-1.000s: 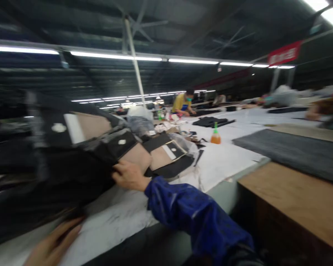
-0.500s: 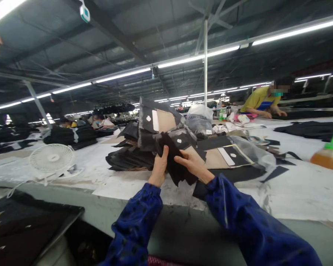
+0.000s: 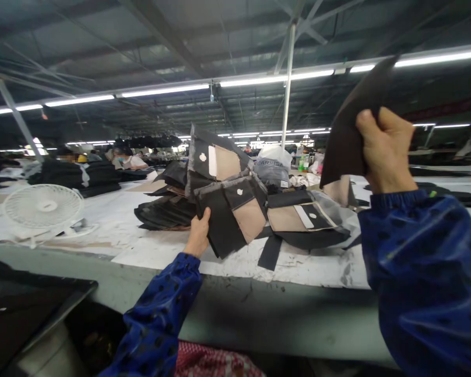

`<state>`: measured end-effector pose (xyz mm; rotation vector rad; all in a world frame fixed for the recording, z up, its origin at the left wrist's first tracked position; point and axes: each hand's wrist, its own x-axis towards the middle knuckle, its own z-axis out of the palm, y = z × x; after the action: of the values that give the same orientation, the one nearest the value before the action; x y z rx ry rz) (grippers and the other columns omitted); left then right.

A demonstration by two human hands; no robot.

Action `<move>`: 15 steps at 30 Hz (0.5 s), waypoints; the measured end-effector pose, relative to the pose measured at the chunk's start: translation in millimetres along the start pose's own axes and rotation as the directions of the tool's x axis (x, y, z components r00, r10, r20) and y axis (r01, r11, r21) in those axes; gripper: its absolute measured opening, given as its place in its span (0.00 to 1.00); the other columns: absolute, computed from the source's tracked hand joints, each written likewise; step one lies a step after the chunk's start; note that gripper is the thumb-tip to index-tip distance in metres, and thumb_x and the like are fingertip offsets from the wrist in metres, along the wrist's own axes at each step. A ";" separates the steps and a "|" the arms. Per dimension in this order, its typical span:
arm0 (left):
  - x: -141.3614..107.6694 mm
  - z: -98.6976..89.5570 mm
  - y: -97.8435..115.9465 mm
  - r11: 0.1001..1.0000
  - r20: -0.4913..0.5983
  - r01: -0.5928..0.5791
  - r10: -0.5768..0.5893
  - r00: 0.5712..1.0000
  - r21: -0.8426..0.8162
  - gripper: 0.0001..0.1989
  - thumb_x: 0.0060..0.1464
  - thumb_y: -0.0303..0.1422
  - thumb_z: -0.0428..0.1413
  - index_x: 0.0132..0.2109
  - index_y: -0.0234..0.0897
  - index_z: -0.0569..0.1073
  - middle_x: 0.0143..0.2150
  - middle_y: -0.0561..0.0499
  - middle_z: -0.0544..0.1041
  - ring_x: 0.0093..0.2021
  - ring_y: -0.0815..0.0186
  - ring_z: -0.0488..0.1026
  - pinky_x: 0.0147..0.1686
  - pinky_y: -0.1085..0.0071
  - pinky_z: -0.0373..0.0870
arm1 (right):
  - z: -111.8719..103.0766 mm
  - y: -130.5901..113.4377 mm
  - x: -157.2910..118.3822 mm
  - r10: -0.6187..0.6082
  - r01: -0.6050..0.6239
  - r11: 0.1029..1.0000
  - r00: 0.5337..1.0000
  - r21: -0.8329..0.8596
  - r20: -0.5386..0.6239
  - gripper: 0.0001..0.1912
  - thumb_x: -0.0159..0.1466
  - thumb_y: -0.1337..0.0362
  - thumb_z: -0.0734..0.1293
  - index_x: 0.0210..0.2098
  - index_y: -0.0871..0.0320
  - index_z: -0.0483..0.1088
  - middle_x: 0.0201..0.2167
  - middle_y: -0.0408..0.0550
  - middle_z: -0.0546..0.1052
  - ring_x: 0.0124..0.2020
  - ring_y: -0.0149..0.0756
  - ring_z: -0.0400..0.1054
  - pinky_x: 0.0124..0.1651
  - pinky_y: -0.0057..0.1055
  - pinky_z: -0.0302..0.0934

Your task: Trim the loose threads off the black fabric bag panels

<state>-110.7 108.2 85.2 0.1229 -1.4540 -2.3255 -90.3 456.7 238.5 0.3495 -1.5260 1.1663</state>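
Observation:
My left hand [image 3: 199,233] grips the left edge of a dark fabric panel [image 3: 223,222] that has a beige patch and a small white shape on it. Raised high at the right, my right hand [image 3: 388,146] pinches a separate dark brown fabric piece [image 3: 345,136], which bends upward and hangs below the thumb. Behind the left-hand panel leans another dark panel [image 3: 202,175] with a beige patch and a white strip. To its right lies a similar beige-and-black panel [image 3: 284,219] partly on clear plastic.
A stack of dark cut pieces [image 3: 167,212] sits left of the panels. A white fan [image 3: 43,207] stands at the left of the white-covered table [image 3: 113,230]. Behind are a plastic bag [image 3: 273,165] and a metal pole [image 3: 288,89]. A narrow dark strip [image 3: 270,252] lies near the front edge.
My right hand has pulled away from my left, lifting the dark brown piece up and to the right. My left hand has shifted left and lower, the panel now spread open to view.

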 end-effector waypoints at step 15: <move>13.4 3.7 40.0 0.736 0.152 -0.576 0.563 0.813 0.355 0.12 0.53 0.38 0.57 0.39 0.34 0.76 0.33 0.54 0.75 0.39 0.65 0.71 0.45 0.71 0.67 | 110.9 133.4 -96.3 0.171 0.164 0.927 0.614 -0.337 0.770 0.21 0.58 0.59 0.71 0.50 0.57 0.74 0.50 0.55 0.76 0.54 0.50 0.68 0.57 0.43 0.61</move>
<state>-112.7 91.1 123.9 -0.2349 -1.6634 -1.5353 -222.4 394.6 104.2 0.6567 -2.4949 0.6775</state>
